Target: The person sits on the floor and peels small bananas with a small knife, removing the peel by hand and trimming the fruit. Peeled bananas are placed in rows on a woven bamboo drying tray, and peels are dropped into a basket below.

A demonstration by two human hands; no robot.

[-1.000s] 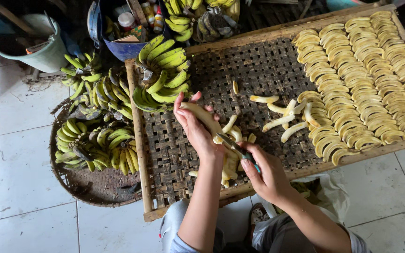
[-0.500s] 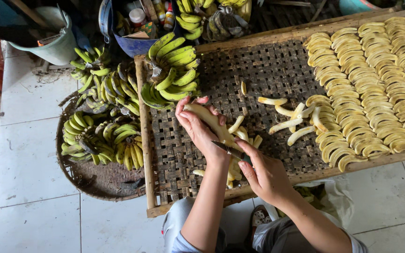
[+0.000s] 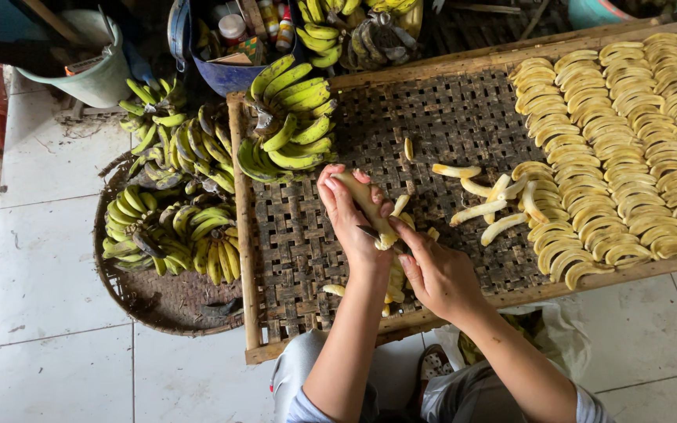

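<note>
Left hand (image 3: 350, 219) grips a peeled banana (image 3: 366, 205); right hand (image 3: 432, 270) clamps a knife (image 3: 371, 233) against it

Banana bunches (image 3: 174, 227) in basket (image 3: 158, 301) left of rack (image 3: 464, 117) (peeled rows (image 3: 636, 141) right).

Below you a white tiled floor (image 3: 56, 274) carries a round woven basket (image 3: 158, 301) of green banana bunches (image 3: 174, 235) beside a wooden-framed woven drying tray (image 3: 464, 125), which bears another bunch (image 3: 287, 125), loose peeled bananas (image 3: 479, 196) mid-tray and tight rows of peeled bananas (image 3: 628, 141) at its right end.
</note>
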